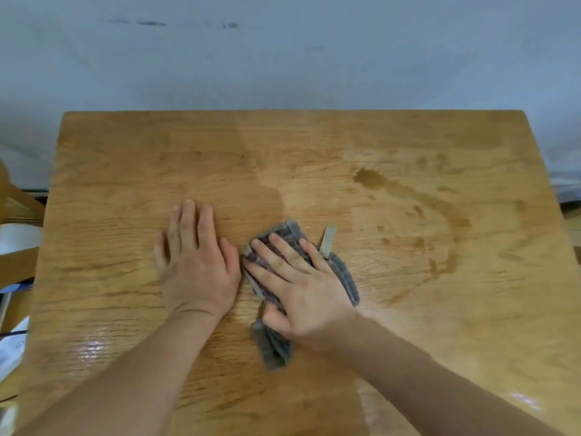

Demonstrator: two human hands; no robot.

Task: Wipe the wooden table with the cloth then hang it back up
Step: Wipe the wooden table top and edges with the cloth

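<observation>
A grey folded cloth [276, 344] with a pale loop tag lies on the wooden table [314, 146], near its middle. My right hand [298, 291] presses flat on top of the cloth, fingers spread and pointing up-left. Beside it to the left, my left hand [198, 262] rests palm down on the bare wood, fingers apart, holding nothing. Dark wet smears [424, 221] curve across the right half of the table.
A pale grey wall [283, 51] stands right behind the table's far edge. A wooden chair [15, 215] and some white and blue items [12, 341] sit off the left edge.
</observation>
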